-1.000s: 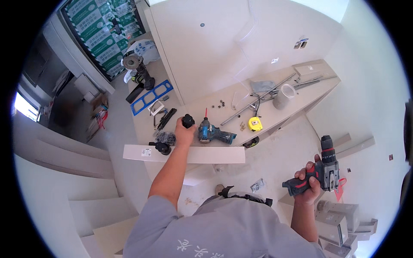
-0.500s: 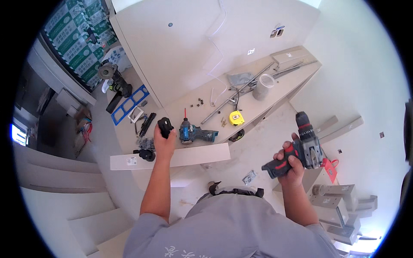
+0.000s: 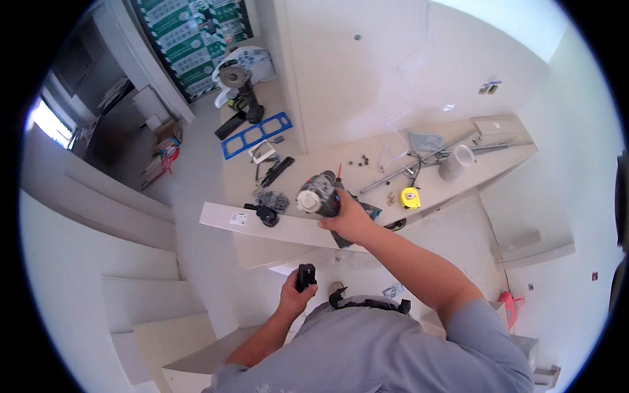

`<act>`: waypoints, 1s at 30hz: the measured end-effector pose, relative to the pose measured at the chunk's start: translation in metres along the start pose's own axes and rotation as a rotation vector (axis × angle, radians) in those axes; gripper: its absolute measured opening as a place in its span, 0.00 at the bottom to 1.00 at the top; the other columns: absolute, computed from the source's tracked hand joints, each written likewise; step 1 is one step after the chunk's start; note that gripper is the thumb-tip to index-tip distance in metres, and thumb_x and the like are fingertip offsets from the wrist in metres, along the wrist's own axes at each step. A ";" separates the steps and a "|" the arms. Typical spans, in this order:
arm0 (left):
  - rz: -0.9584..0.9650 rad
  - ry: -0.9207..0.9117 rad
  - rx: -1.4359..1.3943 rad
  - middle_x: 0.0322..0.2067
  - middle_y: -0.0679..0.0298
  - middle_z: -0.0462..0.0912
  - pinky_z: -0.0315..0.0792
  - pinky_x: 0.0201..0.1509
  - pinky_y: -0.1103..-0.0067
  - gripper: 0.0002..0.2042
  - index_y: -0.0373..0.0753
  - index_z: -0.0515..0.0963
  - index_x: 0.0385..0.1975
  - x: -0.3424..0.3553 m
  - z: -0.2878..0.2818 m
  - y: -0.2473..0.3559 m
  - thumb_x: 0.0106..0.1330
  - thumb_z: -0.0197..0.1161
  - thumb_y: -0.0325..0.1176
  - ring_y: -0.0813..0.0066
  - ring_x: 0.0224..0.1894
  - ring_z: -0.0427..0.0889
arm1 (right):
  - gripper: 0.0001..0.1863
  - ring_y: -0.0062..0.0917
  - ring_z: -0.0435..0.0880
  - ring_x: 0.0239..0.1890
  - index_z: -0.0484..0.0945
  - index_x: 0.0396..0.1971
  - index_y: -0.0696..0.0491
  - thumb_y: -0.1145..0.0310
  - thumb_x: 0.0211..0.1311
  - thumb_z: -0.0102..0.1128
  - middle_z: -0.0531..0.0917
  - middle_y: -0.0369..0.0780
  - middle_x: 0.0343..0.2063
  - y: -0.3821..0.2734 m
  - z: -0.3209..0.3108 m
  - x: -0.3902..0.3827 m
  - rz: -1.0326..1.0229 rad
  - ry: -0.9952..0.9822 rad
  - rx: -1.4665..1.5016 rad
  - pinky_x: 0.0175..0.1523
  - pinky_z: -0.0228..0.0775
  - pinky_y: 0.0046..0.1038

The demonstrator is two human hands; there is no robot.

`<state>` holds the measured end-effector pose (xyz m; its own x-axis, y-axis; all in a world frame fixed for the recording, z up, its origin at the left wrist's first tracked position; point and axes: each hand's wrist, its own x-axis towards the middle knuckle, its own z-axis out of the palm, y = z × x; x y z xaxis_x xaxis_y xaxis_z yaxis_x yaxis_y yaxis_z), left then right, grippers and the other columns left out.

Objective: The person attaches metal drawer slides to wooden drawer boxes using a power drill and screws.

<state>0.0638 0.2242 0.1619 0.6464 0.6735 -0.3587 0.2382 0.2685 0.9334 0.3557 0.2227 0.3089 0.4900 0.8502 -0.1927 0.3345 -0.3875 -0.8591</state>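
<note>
Closest in, the left hand is drawn in near the chest, fingers wrapped around a small black block-shaped part that stands upright in the fist. Beyond it the right hand reaches forward over the front edge of the pale work surface, closed around the body of a power drill whose round chuck end faces the camera; the drill is held just above the surface, and whether it touches it cannot be told. Just left of the drill, a small black part and a heap of dark screws lie on the surface. To the right, a yellow tape measure sits near long metal rods and a white roll. Farther back on the left, a blue plastic frame lies flat, with a black tool with a round disc behind it, and green-and-white stacked packages stand at the far end.
</note>
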 end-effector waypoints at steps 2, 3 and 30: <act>0.037 0.050 0.004 0.51 0.59 0.84 0.79 0.60 0.71 0.35 0.31 0.71 0.70 -0.015 -0.004 -0.010 0.63 0.78 0.32 0.72 0.52 0.83 | 0.54 0.51 0.82 0.65 0.60 0.73 0.67 0.61 0.50 0.82 0.82 0.59 0.60 -0.003 0.034 0.044 0.035 -0.018 -0.083 0.68 0.77 0.42; 0.057 0.084 0.012 0.51 0.59 0.84 0.79 0.60 0.71 0.35 0.31 0.71 0.69 -0.021 -0.009 -0.015 0.63 0.78 0.32 0.71 0.52 0.83 | 0.53 0.51 0.83 0.64 0.62 0.71 0.67 0.60 0.49 0.83 0.82 0.60 0.60 -0.004 0.050 0.065 0.068 0.013 -0.120 0.67 0.77 0.41; 0.069 0.212 -0.209 0.54 0.56 0.84 0.81 0.62 0.70 0.35 0.29 0.67 0.71 -0.024 -0.016 -0.012 0.64 0.76 0.25 0.69 0.54 0.87 | 0.34 0.48 0.85 0.61 0.72 0.66 0.60 0.64 0.61 0.69 0.82 0.53 0.59 0.055 -0.024 0.058 -0.150 -0.040 -0.774 0.65 0.79 0.46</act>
<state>0.0334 0.2160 0.1591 0.4852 0.8176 -0.3099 0.0309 0.3381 0.9406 0.4213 0.2423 0.2620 0.3713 0.9193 -0.1305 0.8671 -0.3935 -0.3054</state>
